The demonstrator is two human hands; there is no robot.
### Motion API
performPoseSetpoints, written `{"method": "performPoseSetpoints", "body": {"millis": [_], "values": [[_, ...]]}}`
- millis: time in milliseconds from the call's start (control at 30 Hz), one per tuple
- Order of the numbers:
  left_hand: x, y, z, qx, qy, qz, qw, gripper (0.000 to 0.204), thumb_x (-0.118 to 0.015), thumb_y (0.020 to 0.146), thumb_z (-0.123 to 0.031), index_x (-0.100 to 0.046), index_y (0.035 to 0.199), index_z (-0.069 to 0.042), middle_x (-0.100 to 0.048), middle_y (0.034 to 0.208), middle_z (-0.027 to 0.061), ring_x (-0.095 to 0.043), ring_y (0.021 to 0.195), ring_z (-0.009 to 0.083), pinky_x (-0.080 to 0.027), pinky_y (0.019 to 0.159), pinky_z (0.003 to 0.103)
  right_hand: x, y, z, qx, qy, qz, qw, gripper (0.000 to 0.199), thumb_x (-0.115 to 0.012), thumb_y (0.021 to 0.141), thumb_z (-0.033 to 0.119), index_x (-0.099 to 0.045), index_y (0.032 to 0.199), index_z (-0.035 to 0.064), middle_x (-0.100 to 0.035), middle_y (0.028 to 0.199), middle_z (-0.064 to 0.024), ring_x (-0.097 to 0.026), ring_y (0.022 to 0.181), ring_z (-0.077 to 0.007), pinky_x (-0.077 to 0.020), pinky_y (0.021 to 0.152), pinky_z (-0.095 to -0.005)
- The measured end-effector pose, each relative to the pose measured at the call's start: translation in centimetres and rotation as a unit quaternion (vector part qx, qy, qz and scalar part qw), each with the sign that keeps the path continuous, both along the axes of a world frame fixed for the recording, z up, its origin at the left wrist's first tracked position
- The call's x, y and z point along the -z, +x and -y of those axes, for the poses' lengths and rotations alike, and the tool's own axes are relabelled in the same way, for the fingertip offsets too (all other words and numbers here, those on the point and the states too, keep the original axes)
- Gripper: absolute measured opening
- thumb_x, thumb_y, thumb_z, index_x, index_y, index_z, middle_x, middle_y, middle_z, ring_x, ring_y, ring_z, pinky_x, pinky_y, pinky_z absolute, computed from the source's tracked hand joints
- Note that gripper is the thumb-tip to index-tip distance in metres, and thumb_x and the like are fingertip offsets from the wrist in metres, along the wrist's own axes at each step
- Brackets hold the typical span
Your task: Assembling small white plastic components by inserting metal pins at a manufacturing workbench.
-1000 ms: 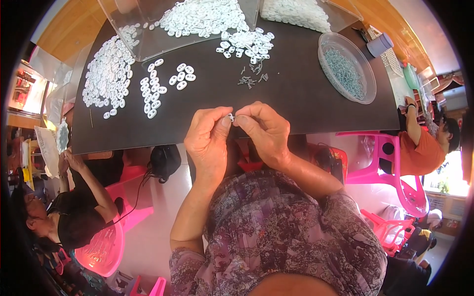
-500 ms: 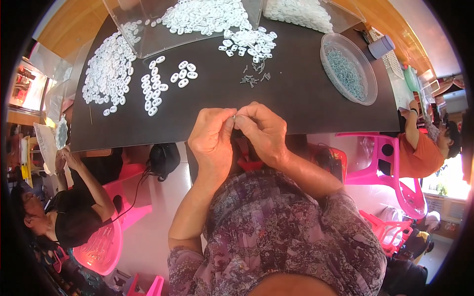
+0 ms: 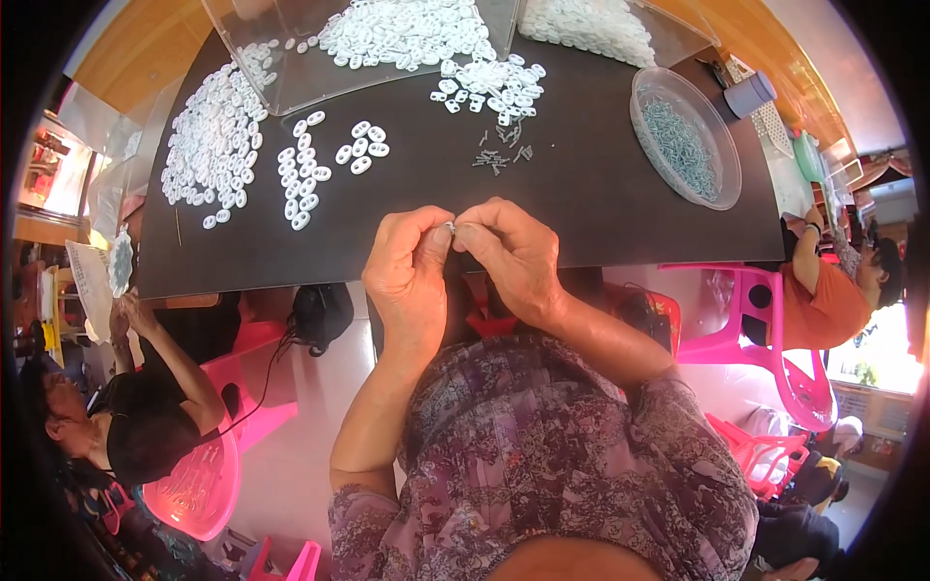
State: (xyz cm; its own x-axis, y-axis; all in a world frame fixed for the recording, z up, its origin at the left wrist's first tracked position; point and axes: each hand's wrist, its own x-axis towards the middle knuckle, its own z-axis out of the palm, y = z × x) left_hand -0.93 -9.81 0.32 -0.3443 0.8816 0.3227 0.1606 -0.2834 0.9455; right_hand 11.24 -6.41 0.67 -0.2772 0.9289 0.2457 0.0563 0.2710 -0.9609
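Note:
My left hand [image 3: 409, 276] and my right hand [image 3: 513, 259] meet above the table's near edge, each pinched between thumb and forefinger. A small whitish piece [image 3: 450, 227] shows between the fingertips; its kind is mostly hidden. Ahead of them on the dark table [image 3: 407, 208] lie small grey pins [image 3: 491, 157]. Beyond these is a loose heap of white plastic pieces with openings [image 3: 499, 87]. To the left, white oval two-holed pieces lie in a double column [image 3: 304, 174] and a small cluster [image 3: 360, 147].
A larger pile of white ovals [image 3: 208, 145] spreads at the left. Clear trays [image 3: 281, 97] of white pieces stand at the back. A round clear dish [image 3: 722, 198] holds many blue-grey pins. Seated people are at left [image 3: 145, 426] and right [image 3: 823, 300], beside pink plastic chairs [image 3: 731, 310].
Both hands have shifted slightly left, still pinched together. A bit more of the whitish piece shows between the fingertips.

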Motion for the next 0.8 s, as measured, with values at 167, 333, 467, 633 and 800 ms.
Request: {"method": "performPoseSetpoints", "body": {"millis": [167, 333, 467, 633, 800], "values": [[0.2, 0.2, 0.2, 0.009, -0.027, 0.006, 1.000, 0.007, -0.060, 0.088, -0.004, -0.060, 0.089, 0.002, -0.054, 0.077, -0.0007, -0.048, 0.065, 0.0058, -0.040, 0.059, 0.019, 0.1, 0.0, 0.0, -0.002, 0.021, 0.011, 1.000, 0.004, -0.058, 0.086, 0.003, -0.057, 0.085, -0.0007, -0.059, 0.076, -0.0047, -0.055, 0.067, -0.0086, -0.0458, 0.059, -0.0227], [-0.3, 0.3, 0.0, 0.029, -0.048, 0.153, 0.987, 0.007, -0.061, 0.086, -0.003, -0.061, 0.090, 0.002, -0.057, 0.075, 0.0004, -0.050, 0.063, 0.0056, -0.041, 0.055, 0.019, 0.0, -0.2, -0.4, -0.001, 0.037, 0.006, 0.999, 0.003, -0.059, 0.084, 0.003, -0.059, 0.084, -0.0007, -0.058, 0.077, -0.0085, -0.057, 0.064, -0.0142, -0.0456, 0.057, -0.0265], [-0.5, 0.3, -0.1, 0.039, -0.089, 0.199, 0.975, 0.007, -0.061, 0.085, -0.002, -0.062, 0.091, 0.003, -0.059, 0.076, 0.0014, -0.051, 0.062, 0.0060, -0.042, 0.054, 0.019, 0.3, 0.8, -0.9, 0.017, 0.090, 0.036, 0.995, 0.004, -0.059, 0.084, 0.003, -0.059, 0.085, -0.0004, -0.057, 0.077, -0.0092, -0.057, 0.065, -0.0162, -0.0455, 0.058, -0.0280], [-0.7, 0.4, -0.2, 0.033, -0.104, 0.194, 0.975, 0.006, -0.062, 0.085, -0.002, -0.062, 0.090, 0.002, -0.059, 0.076, 0.0014, -0.052, 0.062, 0.0064, -0.043, 0.054, 0.019, -0.2, 0.9, -0.8, 0.026, 0.067, 0.059, 0.996, 0.003, -0.060, 0.083, 0.003, -0.059, 0.083, 0.0000, -0.057, 0.075, -0.0089, -0.055, 0.064, -0.0179, -0.0445, 0.058, -0.0295], [-0.5, 0.6, -0.3, 0.044, -0.086, 0.189, 0.977, 0.006, -0.061, 0.085, -0.001, -0.062, 0.089, 0.003, -0.059, 0.077, 0.0014, -0.051, 0.062, 0.0061, -0.043, 0.054, 0.019, 0.2, 0.7, -0.9, 0.022, 0.072, 0.071, 0.995, 0.004, -0.061, 0.080, 0.002, -0.058, 0.081, 0.0006, -0.055, 0.072, -0.0089, -0.053, 0.060, -0.0182, -0.0423, 0.054, -0.0304]]}}
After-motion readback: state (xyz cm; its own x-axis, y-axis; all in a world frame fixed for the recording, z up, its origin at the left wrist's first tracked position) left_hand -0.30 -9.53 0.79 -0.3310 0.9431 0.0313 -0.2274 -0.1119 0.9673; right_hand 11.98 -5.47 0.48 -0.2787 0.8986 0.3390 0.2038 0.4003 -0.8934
